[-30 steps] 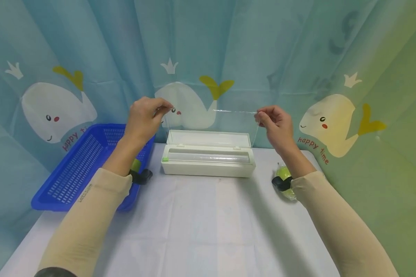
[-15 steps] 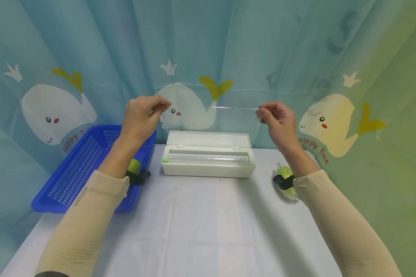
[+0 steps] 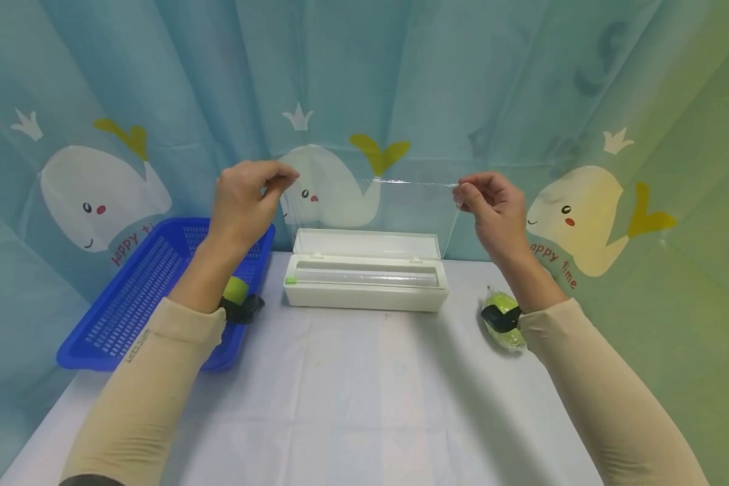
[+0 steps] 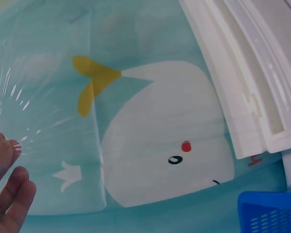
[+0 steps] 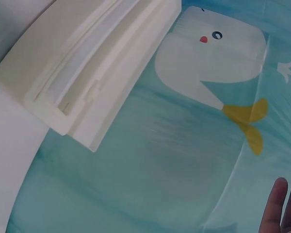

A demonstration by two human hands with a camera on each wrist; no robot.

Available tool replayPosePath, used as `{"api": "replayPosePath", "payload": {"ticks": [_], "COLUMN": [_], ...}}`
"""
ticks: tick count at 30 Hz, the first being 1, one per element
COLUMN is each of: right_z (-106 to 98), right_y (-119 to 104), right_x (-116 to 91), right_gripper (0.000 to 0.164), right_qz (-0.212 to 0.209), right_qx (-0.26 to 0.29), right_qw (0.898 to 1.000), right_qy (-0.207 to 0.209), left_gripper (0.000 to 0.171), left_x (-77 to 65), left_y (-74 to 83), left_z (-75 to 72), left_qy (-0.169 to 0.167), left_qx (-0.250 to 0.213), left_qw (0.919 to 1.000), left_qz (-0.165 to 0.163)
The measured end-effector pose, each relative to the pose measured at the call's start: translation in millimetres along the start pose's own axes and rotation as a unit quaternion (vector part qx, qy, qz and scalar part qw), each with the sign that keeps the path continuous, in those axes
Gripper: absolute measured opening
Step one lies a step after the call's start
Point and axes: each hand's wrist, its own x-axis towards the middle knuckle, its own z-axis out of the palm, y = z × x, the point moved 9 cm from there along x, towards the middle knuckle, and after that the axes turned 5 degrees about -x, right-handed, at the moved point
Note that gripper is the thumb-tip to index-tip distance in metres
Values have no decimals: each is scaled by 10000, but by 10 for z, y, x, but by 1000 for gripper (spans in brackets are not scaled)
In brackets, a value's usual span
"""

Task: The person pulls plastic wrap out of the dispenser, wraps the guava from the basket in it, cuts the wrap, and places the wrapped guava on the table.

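A clear sheet of cling film (image 3: 410, 182) is stretched upward between my two hands, above the white dispenser box (image 3: 364, 299). My left hand (image 3: 243, 202) pinches the film's upper left corner between thumb and fingertips. In the left wrist view, creases in the film fan out from that pinch. At the upper right corner my right hand (image 3: 499, 212) grips the film, which bunches slightly at the fingertips. The box's lid (image 3: 364, 244) stands open, tilted back, and the film roll (image 3: 364, 277) lies inside. Only some right-hand fingers (image 5: 275, 206) show in the right wrist view.
A blue plastic basket (image 3: 79, 356) stands left on the white table (image 3: 352, 391); a green item (image 3: 235, 290) there is partly hidden by my left wrist. A green film-wrapped item (image 3: 510, 339) lies near my right wrist. A whale-print curtain (image 3: 449, 81) hangs behind the table.
Both hands have risen a little and drawn slightly apart, pulling the film higher above the box. The box, basket and wrapped item stay in place.
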Motion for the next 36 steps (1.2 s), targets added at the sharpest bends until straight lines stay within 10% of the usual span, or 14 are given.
{"api": "replayPosePath", "payload": {"ticks": [36], "right_z": [-120], "right_y": [-366], "right_x": [61], "right_gripper": [10], "right_qz": [-420], "right_qx": [860], "right_qw": [9953], "right_qy": [121], "left_gripper": [14], "left_x": [67], "left_y": [313], "left_z": [-279], "left_qy": [567], "left_qx": [50], "left_qw": [9977], "left_qz": [379]}}
